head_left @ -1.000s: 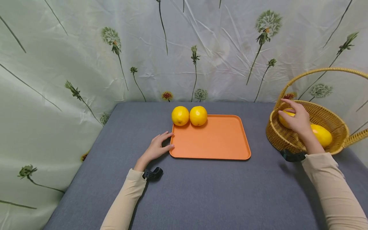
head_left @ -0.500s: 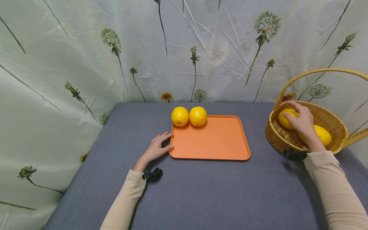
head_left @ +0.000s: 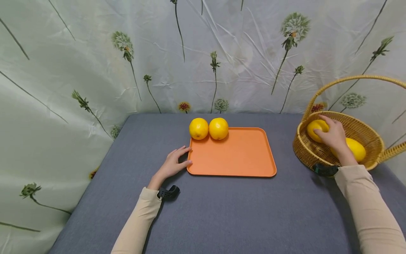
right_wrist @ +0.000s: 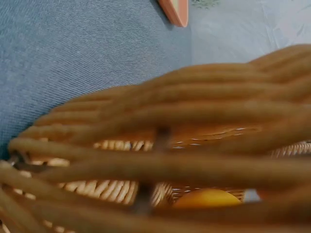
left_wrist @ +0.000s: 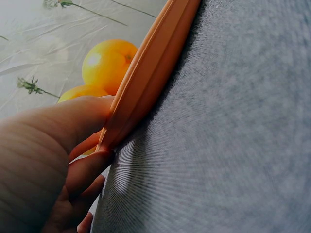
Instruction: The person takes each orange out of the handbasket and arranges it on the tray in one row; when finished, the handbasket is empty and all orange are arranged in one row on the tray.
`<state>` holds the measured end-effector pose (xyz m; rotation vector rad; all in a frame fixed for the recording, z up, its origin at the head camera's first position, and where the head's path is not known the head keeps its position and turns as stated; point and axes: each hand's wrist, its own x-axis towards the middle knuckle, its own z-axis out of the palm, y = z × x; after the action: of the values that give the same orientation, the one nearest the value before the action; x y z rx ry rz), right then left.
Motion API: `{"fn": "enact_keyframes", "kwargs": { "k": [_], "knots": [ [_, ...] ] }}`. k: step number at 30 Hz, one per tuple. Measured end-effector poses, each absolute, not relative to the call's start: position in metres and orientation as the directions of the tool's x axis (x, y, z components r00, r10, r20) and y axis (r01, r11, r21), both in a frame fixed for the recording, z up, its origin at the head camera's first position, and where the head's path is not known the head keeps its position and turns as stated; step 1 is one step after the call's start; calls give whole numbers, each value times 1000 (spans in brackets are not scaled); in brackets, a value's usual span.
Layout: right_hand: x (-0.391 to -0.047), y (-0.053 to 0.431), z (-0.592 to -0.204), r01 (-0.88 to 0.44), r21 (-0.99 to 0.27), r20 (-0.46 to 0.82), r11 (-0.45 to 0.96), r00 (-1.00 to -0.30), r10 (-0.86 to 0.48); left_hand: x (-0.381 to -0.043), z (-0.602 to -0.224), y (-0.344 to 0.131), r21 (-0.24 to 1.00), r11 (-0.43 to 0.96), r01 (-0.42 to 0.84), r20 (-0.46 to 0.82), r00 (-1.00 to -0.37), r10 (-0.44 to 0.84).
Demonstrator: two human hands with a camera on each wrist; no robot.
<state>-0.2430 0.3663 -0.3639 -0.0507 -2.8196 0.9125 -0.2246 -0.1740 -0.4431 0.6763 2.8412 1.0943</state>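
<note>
My left hand (head_left: 172, 163) rests at the left edge of an orange tray (head_left: 241, 155), fingers spread, thumb and index finger touching the rim. In the left wrist view the thumb lies against the tray's rim (left_wrist: 146, 58). Two orange-yellow oranges, one (head_left: 198, 128) at the corner and another (head_left: 218, 128) beside it, sit at the tray's back left. My right hand (head_left: 334, 135) reaches into a wicker basket (head_left: 301, 150) and grips a yellow fruit (head_left: 314, 127) between thumb and fingers. Basket weave hides this hand in the right wrist view. Partly behind the wrist lies an oblong yellow fruit (head_left: 356, 150).
The basket's tall handle (head_left: 358, 76) arches over the right side. A grey-blue cloth (head_left: 228, 211) covers the table, and a curtain (head_left: 158, 53) printed with dandelions hangs behind and to the left.
My right hand has come down into the basket onto the yellow fruit, its thumb and fingers now around it. My left hand, the tray and the oranges have stayed put.
</note>
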Motion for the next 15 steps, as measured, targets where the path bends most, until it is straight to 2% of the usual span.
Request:
{"fn": "enact_keyframes", "kwargs": {
  "k": [8,15],
  "knots": [
    [-245,368,-369,-50,-448,124,893,-992,7,-225,-443,-174,647,661,381,123,-907,402],
    [-241,366,-369,3,-399,96,917,-994,45,-224,-443,-174,658,656,369,115,-911,397]
  ]
}}
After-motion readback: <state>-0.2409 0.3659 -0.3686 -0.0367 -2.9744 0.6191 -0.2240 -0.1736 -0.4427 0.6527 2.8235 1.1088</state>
